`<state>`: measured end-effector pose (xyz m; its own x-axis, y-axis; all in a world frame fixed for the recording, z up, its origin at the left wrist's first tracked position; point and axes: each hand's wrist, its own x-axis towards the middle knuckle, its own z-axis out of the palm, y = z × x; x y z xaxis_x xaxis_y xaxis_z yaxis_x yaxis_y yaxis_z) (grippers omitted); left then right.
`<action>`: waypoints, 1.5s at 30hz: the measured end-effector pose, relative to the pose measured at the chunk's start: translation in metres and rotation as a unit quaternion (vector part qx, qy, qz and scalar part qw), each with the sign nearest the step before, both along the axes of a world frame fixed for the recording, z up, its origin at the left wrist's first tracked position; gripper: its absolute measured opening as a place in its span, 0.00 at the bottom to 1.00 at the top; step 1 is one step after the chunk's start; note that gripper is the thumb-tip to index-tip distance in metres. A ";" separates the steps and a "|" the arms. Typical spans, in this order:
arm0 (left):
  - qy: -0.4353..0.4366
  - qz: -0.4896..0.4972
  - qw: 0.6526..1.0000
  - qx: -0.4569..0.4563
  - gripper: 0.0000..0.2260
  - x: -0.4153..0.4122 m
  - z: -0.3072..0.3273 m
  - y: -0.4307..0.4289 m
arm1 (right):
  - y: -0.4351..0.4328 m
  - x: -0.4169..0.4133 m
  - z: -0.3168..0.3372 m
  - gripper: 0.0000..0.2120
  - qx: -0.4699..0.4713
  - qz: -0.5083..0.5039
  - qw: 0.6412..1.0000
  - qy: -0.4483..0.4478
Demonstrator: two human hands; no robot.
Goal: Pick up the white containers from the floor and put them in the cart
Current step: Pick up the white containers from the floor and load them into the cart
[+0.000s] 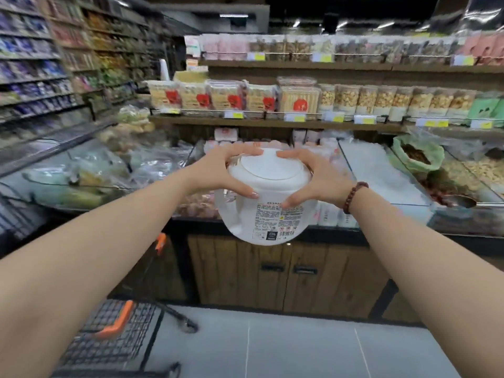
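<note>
A white container [268, 197] with a round lid and a printed label is held up in the air at arm's length, in front of a shop counter. My left hand [221, 173] grips its left side, fingers curled over the lid's far edge and thumb on the near wall. My right hand [313, 178] grips the right side the same way; a bead bracelet is on that wrist. The black wire cart [114, 334] with orange trim stands low at the left, below my left forearm. No other white container is in view.
A wooden counter [286, 271] with glass-covered bins of bulk food [381, 170] stands straight ahead. Shelves of packaged snacks [272, 99] rise behind it, with more shelving along the left aisle [32, 64]. Grey floor tiles [272, 347] lie to the right of the cart.
</note>
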<state>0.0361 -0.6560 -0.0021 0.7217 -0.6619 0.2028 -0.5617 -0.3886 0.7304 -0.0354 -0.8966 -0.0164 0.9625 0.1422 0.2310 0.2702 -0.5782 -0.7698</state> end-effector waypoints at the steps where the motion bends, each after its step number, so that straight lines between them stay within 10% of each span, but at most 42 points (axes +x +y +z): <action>1: -0.002 0.015 1.000 0.006 0.38 0.003 -0.001 0.027 | 0.026 0.009 -0.001 0.42 -0.002 0.016 1.000 0.000; 16: 0.039 0.135 0.990 0.032 0.37 0.084 -0.043 0.372 | 0.369 0.154 -0.055 0.41 -0.001 0.146 0.989 0.035; 33: 0.121 0.170 0.971 0.117 0.52 0.251 -0.143 0.510 | 0.517 0.332 -0.163 0.45 -0.039 0.195 0.976 0.091; 45: 0.111 0.088 0.972 0.186 0.45 0.357 -0.234 0.610 | 0.621 0.416 -0.264 0.50 -0.083 0.146 0.977 0.132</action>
<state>0.3932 -0.0463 -0.2362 0.8289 -0.5222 -0.2004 -0.3071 -0.7243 0.6174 0.3802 -0.2761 -0.2806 0.8986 0.4331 -0.0703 0.2459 -0.6298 -0.7368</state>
